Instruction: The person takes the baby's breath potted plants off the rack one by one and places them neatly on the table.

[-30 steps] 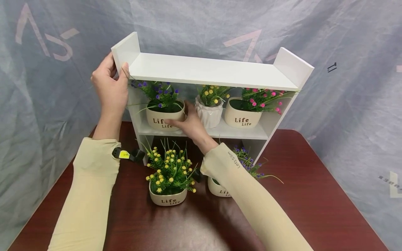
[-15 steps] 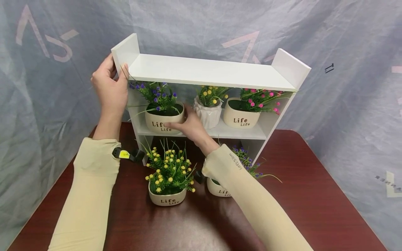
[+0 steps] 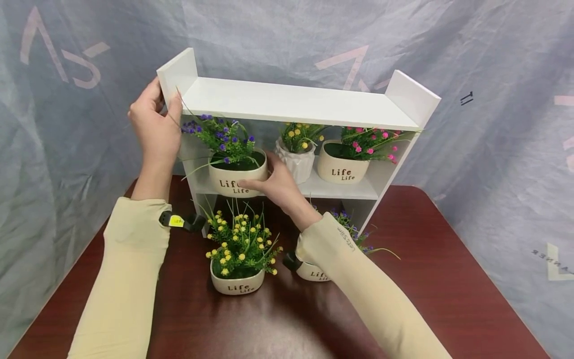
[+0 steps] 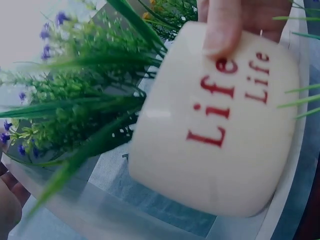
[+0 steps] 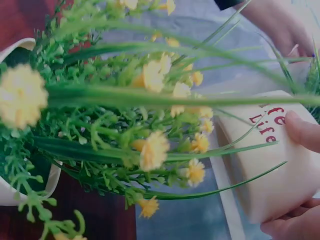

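My left hand [image 3: 154, 124] grips the upper left side panel of a white two-tier shelf [image 3: 296, 99], thumb on the inner face. My right hand [image 3: 284, 185] holds the right end of a cream "Life" flowerpot [image 3: 224, 175] with purple flowers, thumb on its front. This pot stands at the left of the middle shelf board, its lower edge overlapping the board's front edge. In the left wrist view the flowerpot [image 4: 200, 165] fills the middle, with the right hand's fingers over its end. Yellow flowers partly cover the right wrist view, beyond which the held pot shows.
On the middle board stand a white ribbed pot [image 3: 299, 164] with yellow flowers and a cream pot [image 3: 341, 172] with pink ones. In front, on the dark red table [image 3: 278, 324], are a yellow-flowered pot [image 3: 237, 285] and a purple-flowered pot [image 3: 311, 271] partly behind the right sleeve.
The right hand has drawn the purple-flowered pot forward and slightly down in the head view, toward the board's front edge. The left hand has kept its grip on the panel.
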Available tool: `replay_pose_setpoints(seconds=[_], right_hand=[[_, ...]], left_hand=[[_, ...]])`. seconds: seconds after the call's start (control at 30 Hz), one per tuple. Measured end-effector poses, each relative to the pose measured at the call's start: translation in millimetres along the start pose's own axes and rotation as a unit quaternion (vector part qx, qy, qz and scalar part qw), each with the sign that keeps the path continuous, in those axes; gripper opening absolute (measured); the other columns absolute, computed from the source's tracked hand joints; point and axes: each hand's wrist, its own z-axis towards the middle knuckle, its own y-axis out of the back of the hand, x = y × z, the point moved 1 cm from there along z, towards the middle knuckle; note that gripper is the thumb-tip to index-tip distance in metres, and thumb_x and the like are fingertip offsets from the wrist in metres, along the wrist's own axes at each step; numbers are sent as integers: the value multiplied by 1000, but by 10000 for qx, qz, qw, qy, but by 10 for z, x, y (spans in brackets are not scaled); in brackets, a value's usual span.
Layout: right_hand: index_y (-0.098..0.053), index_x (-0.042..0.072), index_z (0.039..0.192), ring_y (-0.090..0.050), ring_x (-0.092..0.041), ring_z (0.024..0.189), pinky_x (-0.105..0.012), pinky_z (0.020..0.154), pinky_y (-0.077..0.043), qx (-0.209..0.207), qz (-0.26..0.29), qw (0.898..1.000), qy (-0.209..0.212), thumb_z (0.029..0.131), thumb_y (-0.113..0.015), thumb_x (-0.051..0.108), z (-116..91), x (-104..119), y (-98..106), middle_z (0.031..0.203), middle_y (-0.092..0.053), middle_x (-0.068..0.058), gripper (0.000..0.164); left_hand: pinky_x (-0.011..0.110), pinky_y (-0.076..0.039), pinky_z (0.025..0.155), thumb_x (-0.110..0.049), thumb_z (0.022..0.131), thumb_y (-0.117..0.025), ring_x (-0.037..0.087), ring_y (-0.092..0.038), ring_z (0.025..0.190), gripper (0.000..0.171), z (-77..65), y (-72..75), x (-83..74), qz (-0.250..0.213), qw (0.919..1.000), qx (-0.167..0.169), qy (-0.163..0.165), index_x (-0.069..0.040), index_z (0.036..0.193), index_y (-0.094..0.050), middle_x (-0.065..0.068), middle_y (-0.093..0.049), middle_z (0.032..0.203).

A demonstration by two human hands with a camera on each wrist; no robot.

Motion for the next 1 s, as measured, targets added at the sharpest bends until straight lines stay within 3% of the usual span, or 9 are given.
replay_pose_setpoints(seconds=[0.27, 0.53, 0.8, 1.0], right_hand=[[-40, 14, 145, -62, -22, 109, -30, 95, -52, 131, 106, 9998, 93, 74, -84, 13, -122, 42, 86, 127, -59, -7, 83], [-29, 14, 151, -35, -20, 144, -32, 115, -36, 134, -163, 9994, -284, 75, -84, 21, -281, 100, 224, 155, -37, -4, 94], [-23, 19, 154, -22, -19, 149, -35, 120, -27, 364, 101, 9982, -457, 79, -81, 20, -438, 110, 392, 161, -25, 0, 95], [-22, 22, 154, -25, -23, 148, -40, 117, -33, 394, 283, 9978, -446, 81, -78, 16, -569, 139, 553, 161, -22, 0, 93]], left_hand=[[23, -53, 93, -14, 93, -61, 9, -66, 110, 35, 8, -8, 19, -37, 10000, -83, -33, -18, 127, -65, 6, -67, 125], [22, -54, 92, -13, 92, -61, 7, -67, 108, 34, 10, -16, 5, -153, 9998, -109, 62, -18, 125, -66, 7, -68, 123], [22, -52, 94, -9, 91, -63, 9, -66, 110, 35, 32, -28, 0, -428, 9989, -50, 191, -14, 126, -66, 10, -67, 125], [20, -53, 91, -8, 90, -63, 7, -67, 106, 34, 49, -33, 4, -489, 9983, -116, 308, -14, 123, -67, 9, -68, 124]])
